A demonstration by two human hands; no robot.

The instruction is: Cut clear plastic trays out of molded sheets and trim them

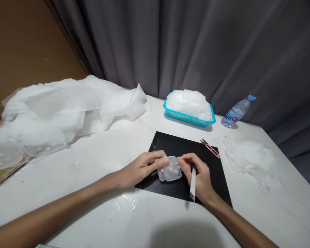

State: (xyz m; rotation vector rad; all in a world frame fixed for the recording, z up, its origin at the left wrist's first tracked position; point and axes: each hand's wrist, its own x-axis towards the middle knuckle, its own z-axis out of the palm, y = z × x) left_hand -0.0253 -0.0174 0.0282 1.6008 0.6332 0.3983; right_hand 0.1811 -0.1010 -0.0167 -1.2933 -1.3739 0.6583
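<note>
Head view: one translucent plate (171, 175), roughly square, held over the black mat (167, 142), its face turned up toward the camera; its longer axis cannot be told. Left hand (148, 165): thumb and fingers closed on the plate's left edge. Right hand (197, 172): thumb and forefinger pinched at its upper right corner; one white strip (193, 186) also held, long axis running toward the wearer. Pink-handled snips (212, 150): laid on the mat's far right corner, blades pointed away and leftward
</note>
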